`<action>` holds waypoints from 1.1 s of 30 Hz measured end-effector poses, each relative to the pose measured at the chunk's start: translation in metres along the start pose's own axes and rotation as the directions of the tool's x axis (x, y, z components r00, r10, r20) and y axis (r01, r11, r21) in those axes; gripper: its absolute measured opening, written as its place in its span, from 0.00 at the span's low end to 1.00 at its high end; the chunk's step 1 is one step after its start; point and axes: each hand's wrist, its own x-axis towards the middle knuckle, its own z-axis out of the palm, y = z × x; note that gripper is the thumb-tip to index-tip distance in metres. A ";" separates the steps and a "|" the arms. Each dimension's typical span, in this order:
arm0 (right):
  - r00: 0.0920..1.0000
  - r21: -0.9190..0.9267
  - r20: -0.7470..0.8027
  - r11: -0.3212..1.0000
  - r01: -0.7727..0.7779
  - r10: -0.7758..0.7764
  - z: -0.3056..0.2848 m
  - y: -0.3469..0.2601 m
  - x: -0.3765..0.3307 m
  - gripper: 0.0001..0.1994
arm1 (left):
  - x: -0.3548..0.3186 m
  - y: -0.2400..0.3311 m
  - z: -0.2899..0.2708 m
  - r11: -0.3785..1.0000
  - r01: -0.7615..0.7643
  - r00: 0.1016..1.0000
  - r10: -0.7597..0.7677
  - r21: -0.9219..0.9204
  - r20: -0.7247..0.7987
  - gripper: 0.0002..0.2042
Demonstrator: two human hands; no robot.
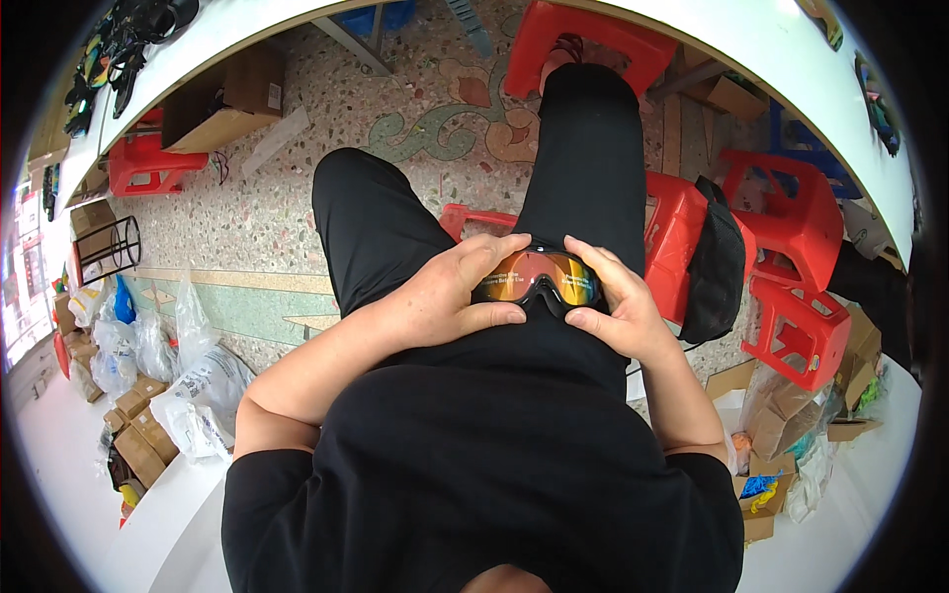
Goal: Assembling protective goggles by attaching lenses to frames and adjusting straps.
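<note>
A pair of ski goggles (541, 265) with a black frame and a shiny orange, yellow and green mirrored lens rests over my lap, its nose notch toward my body. My left hand (478, 287) grips the left end, thumb along the lower edge and fingers along the top. On the other end my right hand (623, 301) is closed in the same way, its thumb beside the nose notch. Pale printing shows on the lens. The strap and the back of the goggles are hidden.
Red plastic stools (796, 331) stand at the right, one bearing a black bag (714, 267). A curved white table (727, 40) runs along the far side, with more goggles (875, 104) on it. Cartons (143, 435) and plastic bags (203, 390) crowd the left floor.
</note>
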 end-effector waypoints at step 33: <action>0.839 -0.246 -0.520 0.969 0.032 -0.160 0.042 0.014 0.045 0.22 | 0.037 -0.008 0.033 0.930 -0.076 0.772 0.283 0.359 -0.569 0.23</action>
